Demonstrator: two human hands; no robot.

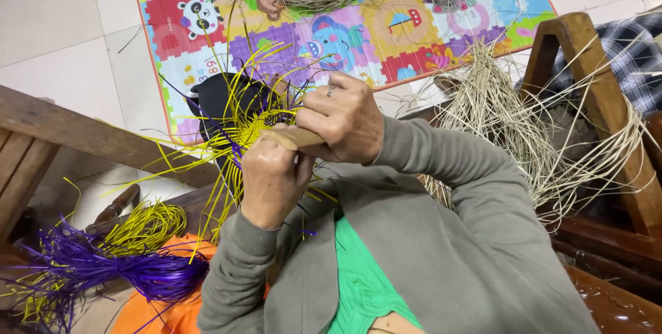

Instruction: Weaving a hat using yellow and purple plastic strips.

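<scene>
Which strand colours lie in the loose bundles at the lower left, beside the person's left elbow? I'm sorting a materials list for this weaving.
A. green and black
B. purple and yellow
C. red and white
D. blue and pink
B: a purple bundle lies fanned out at the lower left and a yellow bundle sits coiled just above it, the same two colours as the woven piece that the left hand and the right hand hold.

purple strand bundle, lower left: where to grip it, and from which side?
Grip the purple bundle at its gathered waist, the tight part beside the orange cloth. Come from above, fingers closing across the strands. Its left end fans into loose tips that would likely slip or splay, and the yellow coil crowds the far side. Both hands, left and right, are busy on the weaving.
</scene>
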